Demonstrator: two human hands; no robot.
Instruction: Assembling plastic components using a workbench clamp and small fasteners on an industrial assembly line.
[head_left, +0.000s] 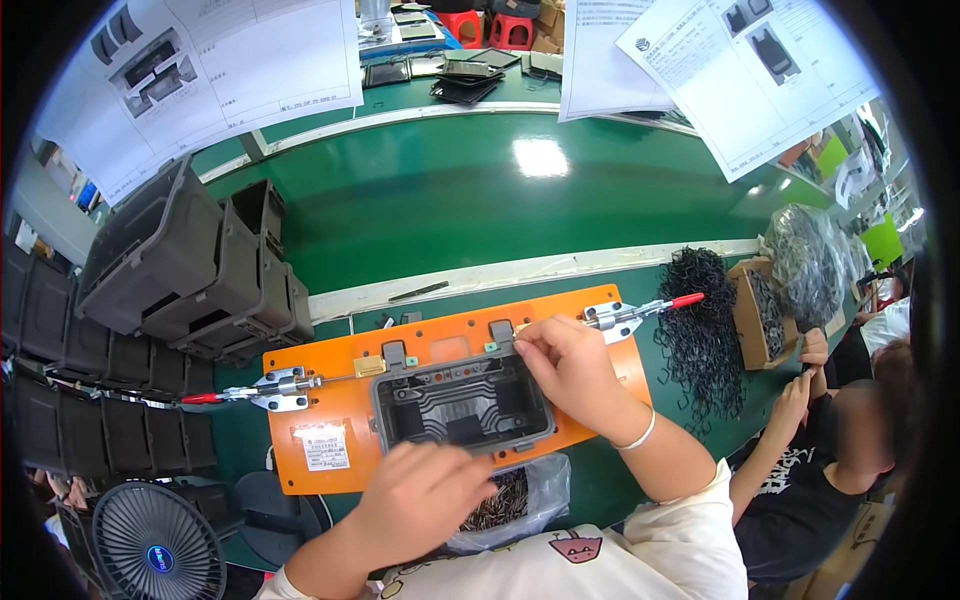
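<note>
A dark grey plastic housing [462, 408] sits open side up in an orange fixture plate [355, 415]. My right hand [572, 368] is at the housing's far right corner, thumb and forefinger pinched beside a grey hinge lug [501, 333]. Whatever lies between those fingertips is too small to make out. Near the plate's front edge, my left hand [425, 497] is smeared by motion, so its grip is unclear. Its fingers are beside a clear plastic bag [548, 490] of small brown metal pins [497, 503]. Toggle clamps with red handles, a left clamp [280, 388] and a right clamp [620, 316], flank the housing.
Stacked grey housings [155, 260] fill the left side, above a black fan [160, 545]. On the right lie a heap of black clips [700, 330], a cardboard box [755, 315] and a clear bag [812, 255]. Another person [815, 460] works at the right. Paper sheets [740, 75] hang overhead.
</note>
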